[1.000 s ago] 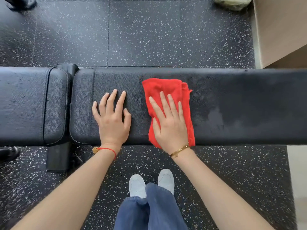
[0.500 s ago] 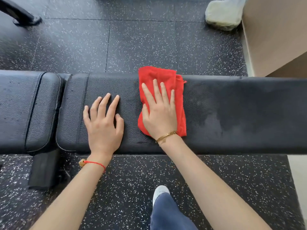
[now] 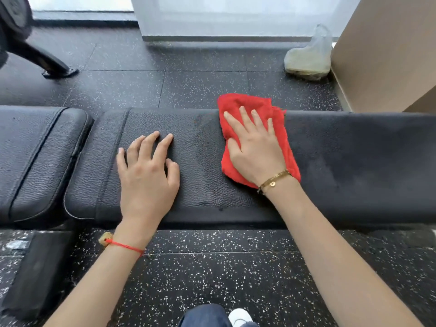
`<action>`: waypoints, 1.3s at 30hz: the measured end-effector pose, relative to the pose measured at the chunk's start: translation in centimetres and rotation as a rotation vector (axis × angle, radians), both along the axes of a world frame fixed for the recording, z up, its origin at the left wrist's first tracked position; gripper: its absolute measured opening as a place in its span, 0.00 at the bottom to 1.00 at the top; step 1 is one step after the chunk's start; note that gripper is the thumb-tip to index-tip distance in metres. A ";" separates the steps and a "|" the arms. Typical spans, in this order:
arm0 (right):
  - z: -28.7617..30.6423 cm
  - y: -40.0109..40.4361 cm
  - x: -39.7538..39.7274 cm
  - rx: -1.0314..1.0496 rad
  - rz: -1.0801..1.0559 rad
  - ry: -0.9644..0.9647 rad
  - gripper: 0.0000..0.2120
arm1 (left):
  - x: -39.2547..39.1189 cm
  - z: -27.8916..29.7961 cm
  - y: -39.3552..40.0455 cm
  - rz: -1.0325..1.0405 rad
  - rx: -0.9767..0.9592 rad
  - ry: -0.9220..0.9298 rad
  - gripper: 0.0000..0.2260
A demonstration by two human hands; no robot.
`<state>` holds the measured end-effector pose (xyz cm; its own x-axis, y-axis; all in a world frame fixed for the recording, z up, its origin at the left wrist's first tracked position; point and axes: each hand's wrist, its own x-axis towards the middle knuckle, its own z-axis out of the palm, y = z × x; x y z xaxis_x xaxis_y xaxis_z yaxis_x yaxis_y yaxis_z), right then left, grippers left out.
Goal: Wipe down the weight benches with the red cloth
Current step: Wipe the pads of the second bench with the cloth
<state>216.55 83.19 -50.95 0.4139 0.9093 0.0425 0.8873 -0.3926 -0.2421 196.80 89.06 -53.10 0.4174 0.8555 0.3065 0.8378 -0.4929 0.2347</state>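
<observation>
While the head view is the only 1 on offer, every line below comes from it, with places given from the long bench pad.

Head view, bench pad: long bench pad point(image 3: 354, 166) runs left to right across the frame, its long axis crosswise to both forearms; a shorter seat pad point(image 3: 40, 159) sits just beside its left end.

Head view, cloth: red cloth point(image 3: 280, 135) lies bunched on the pad's middle stretch, its far end lapping over the pad's far edge, its near end short of the near edge.

Head view, right hand: right hand point(image 3: 256, 149) lies flat on the cloth, fingers straight and slightly spread, pressing, not gripping; fingertips point toward the pad's far edge.

Head view, left hand: left hand point(image 3: 147, 173) rests bare on the pad's left part, fingers spread and lightly bent, holding nothing, apart from the cloth.

Key relation: cloth is directly under the right palm, so the right hand is the nearer 1; the bare pad extends along its length on both sides of the cloth.

Judged step: a wiping stroke across the pad's width.

Judged next need: flat pressure so the cloth does not slip over the far edge.
</observation>
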 end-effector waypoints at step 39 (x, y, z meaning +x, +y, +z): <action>0.1 -3.9 0.1 0.023 -0.055 0.017 0.27 | -0.2 0.1 0.1 -0.030 -0.054 -0.057 0.21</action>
